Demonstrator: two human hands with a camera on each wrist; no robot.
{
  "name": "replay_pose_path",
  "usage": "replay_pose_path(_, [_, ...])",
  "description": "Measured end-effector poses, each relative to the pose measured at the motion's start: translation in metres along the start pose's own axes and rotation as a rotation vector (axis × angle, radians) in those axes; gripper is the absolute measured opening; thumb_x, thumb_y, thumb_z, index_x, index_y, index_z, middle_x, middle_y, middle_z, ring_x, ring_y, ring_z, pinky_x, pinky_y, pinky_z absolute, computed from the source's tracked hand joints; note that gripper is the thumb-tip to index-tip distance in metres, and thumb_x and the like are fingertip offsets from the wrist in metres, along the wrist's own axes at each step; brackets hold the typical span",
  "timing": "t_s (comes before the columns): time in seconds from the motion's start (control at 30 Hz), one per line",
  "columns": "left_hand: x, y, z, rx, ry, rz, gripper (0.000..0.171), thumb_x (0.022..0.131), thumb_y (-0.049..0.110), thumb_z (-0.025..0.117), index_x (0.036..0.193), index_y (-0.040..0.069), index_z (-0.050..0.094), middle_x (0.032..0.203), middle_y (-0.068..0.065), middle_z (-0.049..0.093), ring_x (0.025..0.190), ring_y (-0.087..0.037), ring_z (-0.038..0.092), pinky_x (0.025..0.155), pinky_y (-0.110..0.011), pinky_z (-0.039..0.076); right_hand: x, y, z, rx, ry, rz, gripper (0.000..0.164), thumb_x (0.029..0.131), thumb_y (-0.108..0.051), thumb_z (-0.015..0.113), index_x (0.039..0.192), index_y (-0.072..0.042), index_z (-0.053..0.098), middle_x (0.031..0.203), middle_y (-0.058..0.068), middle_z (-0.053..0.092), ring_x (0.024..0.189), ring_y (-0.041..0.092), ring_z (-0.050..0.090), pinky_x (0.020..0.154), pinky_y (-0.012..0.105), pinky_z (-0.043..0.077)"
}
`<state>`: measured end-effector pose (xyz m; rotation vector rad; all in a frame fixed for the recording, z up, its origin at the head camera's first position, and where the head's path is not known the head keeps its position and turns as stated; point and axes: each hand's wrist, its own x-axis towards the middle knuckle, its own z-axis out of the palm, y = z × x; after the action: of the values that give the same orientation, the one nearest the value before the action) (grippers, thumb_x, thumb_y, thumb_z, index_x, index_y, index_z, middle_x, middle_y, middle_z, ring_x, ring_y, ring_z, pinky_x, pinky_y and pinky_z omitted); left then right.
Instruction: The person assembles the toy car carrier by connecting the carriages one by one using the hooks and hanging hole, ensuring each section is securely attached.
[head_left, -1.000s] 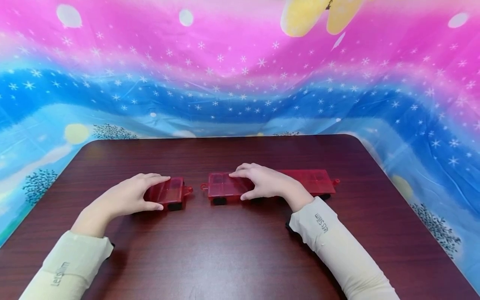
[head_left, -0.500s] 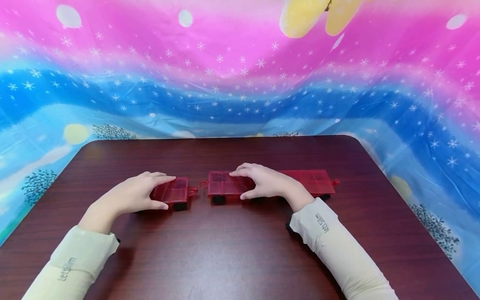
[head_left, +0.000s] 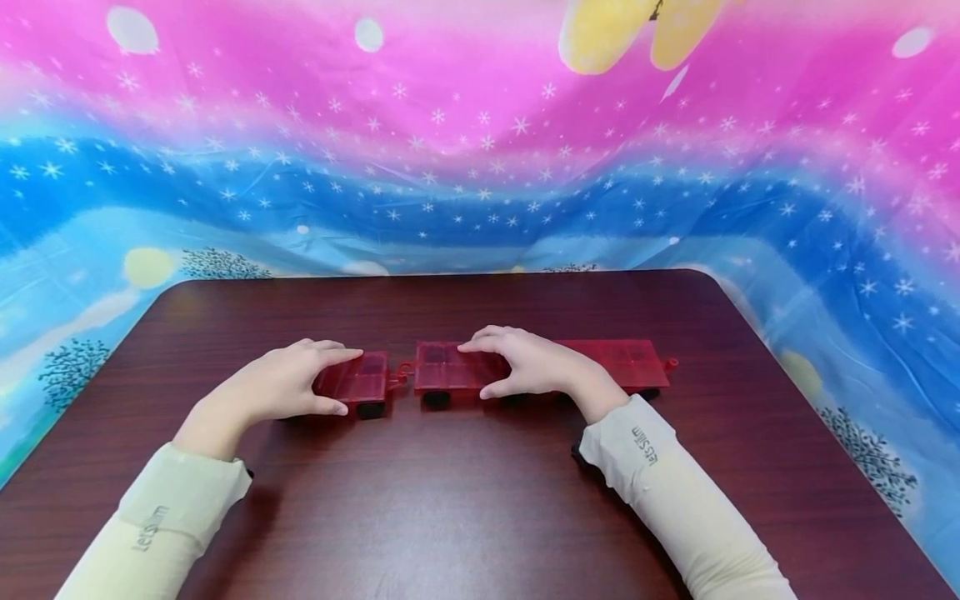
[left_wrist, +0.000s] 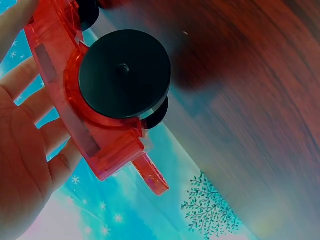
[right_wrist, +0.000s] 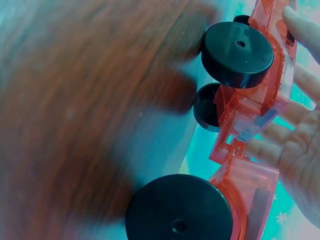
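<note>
In the head view my left hand (head_left: 273, 383) grips a translucent red toy train car (head_left: 369, 377) from above, thumb on its near side and fingers on the far side. Its right-end coupling overlaps the ring (head_left: 406, 369) of a second red car (head_left: 437, 363). My right hand (head_left: 525, 362) holds that second car across its top, hiding part of it. A third red car (head_left: 618, 360) is joined behind it at the right, with a small peg (head_left: 672, 364) at its end. The right wrist view shows the joint (right_wrist: 237, 146) between those two cars and their black wheels (right_wrist: 237, 54).
The cars stand in a row on a dark brown wooden table (head_left: 450, 500). Behind and beside it hangs a pink and blue cloth (head_left: 480, 167) with snowflakes. The table's far edge (head_left: 465, 275) lies beyond the cars.
My left hand has slid the left car rightward, so the gap has closed until its coupling overlaps the second car's ring. My right hand and its cars have stayed in place.
</note>
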<state>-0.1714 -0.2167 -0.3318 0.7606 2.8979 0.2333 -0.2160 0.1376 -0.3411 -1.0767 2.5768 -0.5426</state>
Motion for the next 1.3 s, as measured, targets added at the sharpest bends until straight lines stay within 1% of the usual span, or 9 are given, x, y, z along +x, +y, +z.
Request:
replay_pose_path(0.3, [0.0045, 0.0005, 0.0009, 0.004, -0.001, 0.002, 0.08, 0.077, 0.044, 0.082, 0.145, 0.013, 0.053, 0.141, -0.02, 0.055, 0.125, -0.041, 0.054, 0.096, -0.059, 0.051, 0.0005, 0.0005, 0.0003, -0.013, -0.001, -0.002, 0.068, 0.086, -0.034, 0.077, 0.147, -0.022, 0.05, 0.15, 0.004, 0.045, 0.138, 0.024, 0.043, 0.113, 0.045, 0.042])
replay_pose_path(0.77, [0.0025, -0.001, 0.0032, -0.012, -0.009, -0.019, 0.081, 0.077, 0.046, 0.082, 0.146, 0.015, 0.051, 0.142, -0.019, 0.055, 0.127, -0.042, 0.053, 0.097, -0.061, 0.05, 0.002, -0.0007, 0.0017, -0.036, -0.001, -0.006, 0.069, 0.084, -0.035, 0.079, 0.146, -0.021, 0.051, 0.147, 0.004, 0.048, 0.136, 0.023, 0.045, 0.111, 0.043, 0.044])
replay_pose_path(1.17, [0.0003, -0.0009, 0.0053, -0.026, 0.003, -0.004, 0.081, 0.078, 0.044, 0.082, 0.147, 0.014, 0.05, 0.142, -0.02, 0.054, 0.127, -0.042, 0.053, 0.098, -0.059, 0.05, -0.0023, 0.0002, 0.0005, -0.031, -0.019, 0.0, 0.068, 0.087, -0.034, 0.077, 0.148, -0.02, 0.049, 0.152, 0.005, 0.044, 0.14, 0.025, 0.041, 0.114, 0.046, 0.041])
replay_pose_path(1.3, [-0.0017, -0.0016, 0.0055, -0.035, 0.007, -0.004, 0.08, 0.079, 0.044, 0.082, 0.147, 0.014, 0.05, 0.143, -0.019, 0.054, 0.127, -0.041, 0.053, 0.097, -0.059, 0.051, -0.0054, 0.0036, -0.001, -0.035, -0.011, -0.008, 0.068, 0.088, -0.033, 0.076, 0.148, -0.019, 0.049, 0.152, 0.005, 0.044, 0.141, 0.026, 0.04, 0.115, 0.046, 0.039])
